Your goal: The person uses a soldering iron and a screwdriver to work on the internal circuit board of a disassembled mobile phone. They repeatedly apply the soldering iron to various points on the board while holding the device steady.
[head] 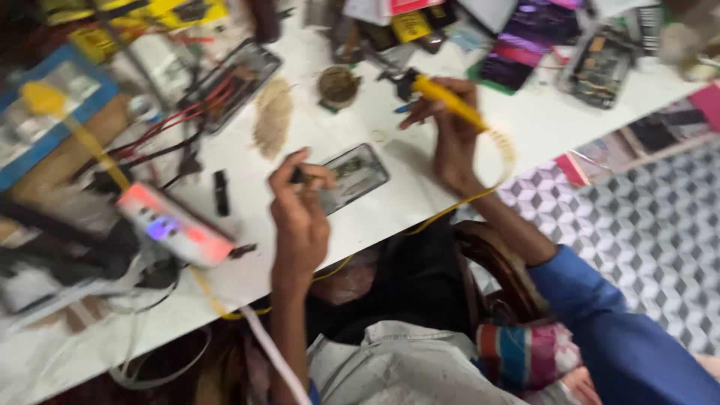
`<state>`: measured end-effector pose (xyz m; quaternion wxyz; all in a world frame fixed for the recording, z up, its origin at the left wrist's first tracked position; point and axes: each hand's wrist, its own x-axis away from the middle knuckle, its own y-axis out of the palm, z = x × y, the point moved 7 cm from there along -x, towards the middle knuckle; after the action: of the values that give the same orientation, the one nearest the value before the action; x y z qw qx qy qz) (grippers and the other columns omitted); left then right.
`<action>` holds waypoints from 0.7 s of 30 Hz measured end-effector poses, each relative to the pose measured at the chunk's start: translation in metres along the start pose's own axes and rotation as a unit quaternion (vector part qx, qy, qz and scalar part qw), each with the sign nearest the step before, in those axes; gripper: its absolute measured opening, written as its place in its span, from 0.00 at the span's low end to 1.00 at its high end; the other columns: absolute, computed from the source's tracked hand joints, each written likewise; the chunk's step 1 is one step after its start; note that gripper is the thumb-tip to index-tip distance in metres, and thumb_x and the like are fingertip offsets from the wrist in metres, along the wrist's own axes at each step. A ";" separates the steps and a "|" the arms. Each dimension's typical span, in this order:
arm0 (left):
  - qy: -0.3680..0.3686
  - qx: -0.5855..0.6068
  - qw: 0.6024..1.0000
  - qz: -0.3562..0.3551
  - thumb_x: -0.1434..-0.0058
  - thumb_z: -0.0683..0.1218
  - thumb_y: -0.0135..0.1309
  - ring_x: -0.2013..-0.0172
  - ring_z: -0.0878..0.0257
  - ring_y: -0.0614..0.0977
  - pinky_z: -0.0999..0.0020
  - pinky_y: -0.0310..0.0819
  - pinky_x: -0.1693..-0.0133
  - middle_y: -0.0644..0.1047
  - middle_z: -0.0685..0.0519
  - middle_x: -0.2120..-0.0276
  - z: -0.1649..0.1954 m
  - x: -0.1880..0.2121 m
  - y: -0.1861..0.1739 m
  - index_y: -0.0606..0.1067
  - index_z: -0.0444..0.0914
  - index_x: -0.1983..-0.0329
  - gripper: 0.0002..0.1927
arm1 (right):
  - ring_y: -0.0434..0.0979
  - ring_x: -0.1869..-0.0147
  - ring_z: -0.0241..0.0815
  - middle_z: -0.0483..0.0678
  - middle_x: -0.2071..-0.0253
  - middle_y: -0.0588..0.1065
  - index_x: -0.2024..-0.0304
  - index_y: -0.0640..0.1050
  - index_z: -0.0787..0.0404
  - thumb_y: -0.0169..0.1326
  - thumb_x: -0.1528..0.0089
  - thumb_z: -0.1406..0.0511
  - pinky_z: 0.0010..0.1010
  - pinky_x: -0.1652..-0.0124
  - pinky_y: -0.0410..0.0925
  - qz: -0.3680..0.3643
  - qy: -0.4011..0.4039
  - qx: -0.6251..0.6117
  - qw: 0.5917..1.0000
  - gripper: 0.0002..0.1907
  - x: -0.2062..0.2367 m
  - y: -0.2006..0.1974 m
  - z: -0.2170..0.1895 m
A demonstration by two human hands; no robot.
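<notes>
1. Bench: white top, running on a slant from lower left to upper right. I see it crowded along its far edge and bare near the front.

2. Floor: grey cube-pattern tiles, right of the bench.

3. Right arm: blue sleeve enters from the lower right, forearm bare, reaching up across the bench edge. The wrist is bent forward.

4. Left arm: bare forearm rises straight from the bottom edge, hand turned back-of-hand to me.

5. Blue tray: far left, with a yellow tool lying across it.

6. Power strip: white and pink, lit, left of the left hand, well apart from it.

7. Right hand: closed around the soldering iron, held like a pen. The yellow handle slants up-left, its dark tip end pointing toward the tin. A yellow cord loops from the handle round the wrist and down off the bench edge.

8. Left hand: fingers curled, thumb and fingertips pinching the near left edge of the phone.

9. Phone: opened, dark, flat on the bench between the two hands, tilted on a diagonal. Detail inside is too blurred for me to read.

10. Red wires: running from a second open phone at upper left.

11. Tin: small, round, brownish, just left of the iron's tip.

12. Black stick: small, lying alone left of the left hand.
</notes>
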<state>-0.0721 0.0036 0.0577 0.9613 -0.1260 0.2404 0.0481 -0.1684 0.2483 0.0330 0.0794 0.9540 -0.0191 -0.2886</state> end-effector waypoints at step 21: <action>0.056 -0.062 0.996 -0.011 0.27 0.33 0.40 0.54 0.53 0.71 0.62 0.72 0.49 0.77 0.48 0.64 -0.010 0.030 -0.015 0.61 0.36 0.36 0.17 | 0.85 0.47 0.49 0.61 0.47 0.77 0.40 0.68 0.69 0.45 0.21 0.59 0.36 0.46 0.78 -0.153 -0.033 0.242 0.958 0.18 -0.005 0.022 -0.010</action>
<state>-0.0474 -0.0129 0.0384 0.9370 -0.1902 0.2895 0.0451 -0.1668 0.2283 0.0479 -0.1993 0.9261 0.0555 -0.3156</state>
